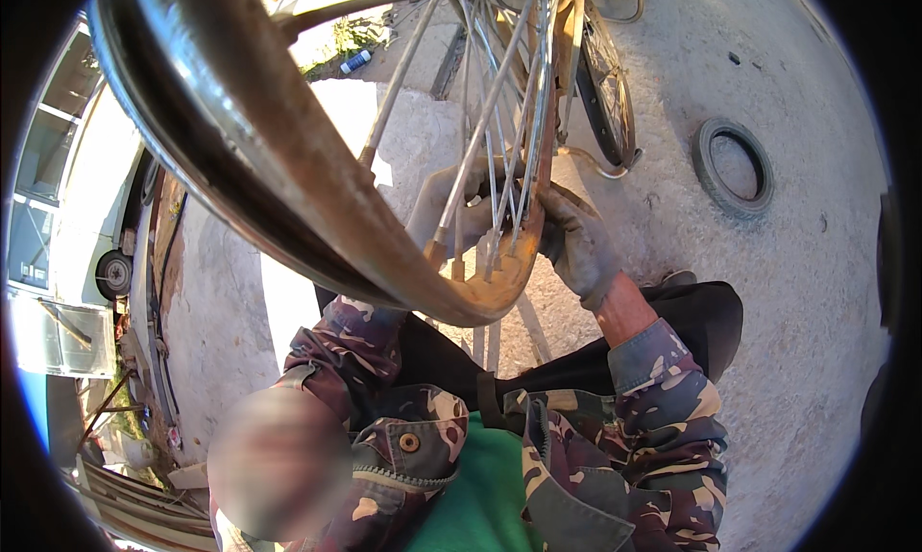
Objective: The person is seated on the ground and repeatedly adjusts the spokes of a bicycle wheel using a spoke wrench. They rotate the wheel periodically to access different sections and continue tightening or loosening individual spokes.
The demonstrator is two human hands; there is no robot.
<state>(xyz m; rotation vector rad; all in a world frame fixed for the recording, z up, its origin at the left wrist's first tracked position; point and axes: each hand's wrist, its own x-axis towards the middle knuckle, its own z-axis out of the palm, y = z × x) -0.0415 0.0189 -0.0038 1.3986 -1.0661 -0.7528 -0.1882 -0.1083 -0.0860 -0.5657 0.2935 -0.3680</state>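
A rusty bicycle wheel rim fills the upper middle, close to the camera, with several metal spokes running up from it. My left hand, in a grey glove, is behind the spokes, partly hidden by them, with its fingers curled near the rim's lower bend. My right hand, also gloved, is against the right side of the rusty rim, fingers bent in behind it. What exactly the fingertips of both hands hold is hidden by rim and spokes.
Another bicycle wheel stands beyond at upper right. A loose tyre lies on the concrete ground. A blue bottle lies upper left. A light vehicle and metal scrap line the left side.
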